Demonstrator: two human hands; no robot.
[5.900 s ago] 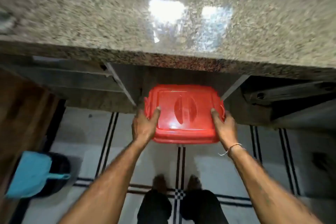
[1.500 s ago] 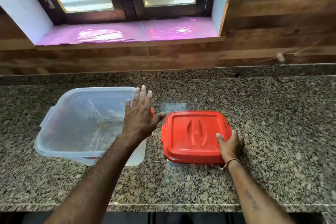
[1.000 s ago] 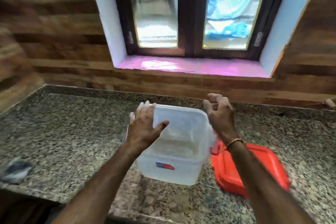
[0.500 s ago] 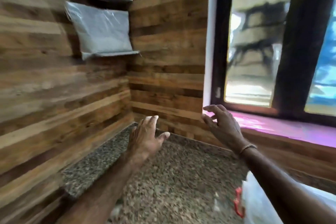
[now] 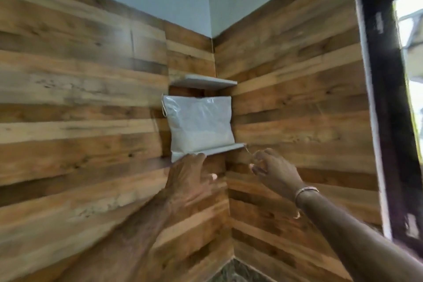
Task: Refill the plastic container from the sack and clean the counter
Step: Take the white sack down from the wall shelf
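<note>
Upright on lower thin grey corner shelf: grey-white plastic sack, filling most of the gap up to a second grey shelf, the upper one. Sack's bottom along the lower shelf's back, left side against the left wall, right side near the inner corner. Short cord loop at sack's top left corner. Both shelves fixed into the corner of horizontal brown wood-plank wall panelling, pale grey paint above.

Left hand raised, back of hand to camera, fingers straight and close together, thumb out to the right. Fingertips at lower shelf's front edge, approx under sack's bottom left corner. Contact w/ shelf or sack: cannot tell, too blurred. No grip on anything.

Right hand raised just below and right of lower shelf's right end, apart from the sack. Fingers loosely half-curled, relaxed, nothing held. Thin pale thread band round right wrist.

Dark window frame at far right, bright pane beyond. Small patch of speckled granite counter at bottom, at its back corner under the shelves.
</note>
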